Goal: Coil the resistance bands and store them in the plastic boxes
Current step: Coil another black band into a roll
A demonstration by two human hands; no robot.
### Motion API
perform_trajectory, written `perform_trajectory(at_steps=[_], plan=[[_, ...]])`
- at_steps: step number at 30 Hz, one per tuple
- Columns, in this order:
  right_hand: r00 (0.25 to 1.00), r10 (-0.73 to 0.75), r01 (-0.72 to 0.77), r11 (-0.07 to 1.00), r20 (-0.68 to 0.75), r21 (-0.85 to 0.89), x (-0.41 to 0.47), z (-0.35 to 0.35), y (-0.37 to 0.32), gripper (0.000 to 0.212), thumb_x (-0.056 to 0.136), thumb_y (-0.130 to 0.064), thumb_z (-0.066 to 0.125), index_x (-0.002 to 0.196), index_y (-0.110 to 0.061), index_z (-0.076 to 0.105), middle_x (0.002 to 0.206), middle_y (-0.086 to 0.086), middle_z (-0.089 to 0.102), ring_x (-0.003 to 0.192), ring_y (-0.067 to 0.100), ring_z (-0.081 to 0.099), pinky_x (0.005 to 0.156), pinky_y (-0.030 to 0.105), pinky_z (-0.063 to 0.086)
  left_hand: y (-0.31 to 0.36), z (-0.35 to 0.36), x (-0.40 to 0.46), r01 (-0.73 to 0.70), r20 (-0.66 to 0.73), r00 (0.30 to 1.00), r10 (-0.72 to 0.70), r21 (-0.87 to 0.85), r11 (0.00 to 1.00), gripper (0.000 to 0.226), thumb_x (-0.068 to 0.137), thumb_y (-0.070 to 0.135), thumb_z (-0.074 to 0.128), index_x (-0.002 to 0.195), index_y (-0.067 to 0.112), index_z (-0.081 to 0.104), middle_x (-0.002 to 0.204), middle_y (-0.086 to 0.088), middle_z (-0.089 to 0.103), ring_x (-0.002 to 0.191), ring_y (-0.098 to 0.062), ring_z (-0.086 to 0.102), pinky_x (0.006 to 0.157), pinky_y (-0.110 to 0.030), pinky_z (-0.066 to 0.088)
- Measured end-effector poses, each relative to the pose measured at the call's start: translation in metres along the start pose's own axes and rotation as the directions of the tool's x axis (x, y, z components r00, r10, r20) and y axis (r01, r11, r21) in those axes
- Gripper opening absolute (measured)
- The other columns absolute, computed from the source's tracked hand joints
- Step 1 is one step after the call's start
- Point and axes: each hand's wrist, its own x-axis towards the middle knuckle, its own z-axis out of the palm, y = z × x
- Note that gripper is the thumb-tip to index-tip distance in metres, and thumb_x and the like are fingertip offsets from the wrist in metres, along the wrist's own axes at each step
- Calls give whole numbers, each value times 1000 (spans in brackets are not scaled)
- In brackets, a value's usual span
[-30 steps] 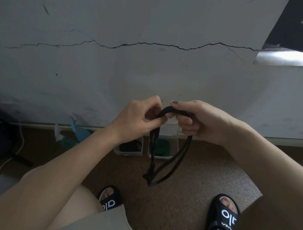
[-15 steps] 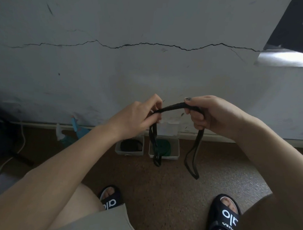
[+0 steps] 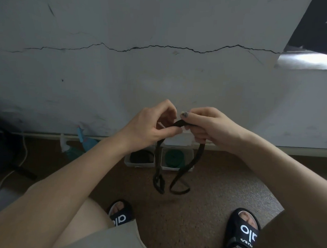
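Note:
I hold a black resistance band [image 3: 178, 173] in the air in front of me. My left hand [image 3: 149, 127] pinches its top fold between thumb and fingers. My right hand [image 3: 205, 125] grips the same fold right beside it, fingers curled round the strap. Two loops hang down from the hands to just above the floor. Behind them, against the wall, stand two small clear plastic boxes: the left box [image 3: 128, 162] holds a dark coiled band [image 3: 141, 156], the right box [image 3: 190, 155] holds a green coiled band [image 3: 173, 157].
A cracked grey wall [image 3: 161, 77] rises close ahead. Brown speckled floor [image 3: 202, 210] lies below, with my two feet in black sandals [image 3: 245, 230] on it. At the left are a teal object [image 3: 83, 144], a white cable [image 3: 23, 155] and dark gear.
My hands have come close together again after being spread apart half a second ago. The short stretch of band between them has shrunk, and the two hanging loops now swing lower and nearer each other.

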Motion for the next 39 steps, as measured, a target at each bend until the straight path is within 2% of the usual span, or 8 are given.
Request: perform_trajectory(at_steps=[6, 11, 16, 21, 28, 33, 36, 39], plan=[[996, 13, -9, 999, -89, 54, -2, -11, -7, 36, 106, -30, 55, 76, -10, 59, 54, -6, 34, 46, 10, 26, 44, 21, 22, -7, 2, -5, 146, 155, 979, -134, -71, 987, 26, 93, 25, 74, 108, 14, 55, 99, 2, 69, 94, -12, 71, 86, -38, 61], [993, 36, -28, 997, -116, 66, -5, -16, -10, 36, 106, -31, 54, 77, -10, 57, 53, -5, 36, 45, 11, 26, 47, 27, 15, -11, 0, -10, 154, 229, 963, -144, -27, 988, 23, 91, 19, 77, 105, 16, 58, 100, 4, 70, 96, -9, 71, 92, -34, 59], [994, 47, -39, 995, -97, 89, -9, -15, -11, 36, 107, -30, 53, 77, -11, 56, 54, -6, 34, 43, 9, 24, 43, 25, 14, -17, 1, -9, 132, 159, 977, -143, 80, 988, 14, 97, 23, 69, 96, 16, 56, 88, 7, 69, 84, 0, 69, 74, -20, 53], [993, 47, -37, 995, -110, 95, -10, -23, -13, 38, 107, -29, 53, 73, -13, 54, 57, -3, 32, 43, 9, 23, 42, 25, 13, -16, -7, -8, 121, 86, 989, -120, -8, 993, 13, 105, 17, 53, 96, 12, 46, 101, 4, 76, 96, -2, 73, 82, -28, 60], [985, 167, -173, 974, -53, -145, -13, -31, -13, 33, 108, -28, 51, 85, -5, 59, 64, 6, 51, 50, 17, 43, 49, 29, 36, -8, -11, -13, 171, 168, 971, -173, 25, 985, 11, 102, 19, 59, 103, 16, 48, 95, -2, 66, 81, -13, 70, 68, -29, 60], [965, 242, -222, 959, 100, -177, -14, -24, -14, 38, 108, -37, 46, 119, -9, 69, 95, 14, 76, 61, 20, 65, 59, 30, 55, 3, -14, -15, 176, 222, 963, -151, -95, 980, 10, 105, 17, 54, 106, 10, 47, 78, -3, 66, 63, -20, 63, 64, -33, 58], [978, 171, -152, 976, 117, -156, -10, -9, -7, 38, 106, -40, 51, 107, -8, 72, 85, 8, 73, 65, 17, 67, 60, 28, 54, 8, -9, -14, 164, 291, 948, -131, -91, 982, 7, 106, 14, 51, 107, 9, 46, 73, 10, 70, 64, -22, 68, 68, -38, 59], [989, 107, -86, 978, 103, -188, -5, -3, 2, 34, 105, -34, 57, 89, -7, 69, 64, 4, 56, 48, 16, 47, 47, 25, 38, 7, -6, -14, 166, 317, 938, -137, -68, 984, 6, 106, 12, 51, 106, 9, 46, 74, 15, 71, 63, -21, 66, 64, -33, 58]])
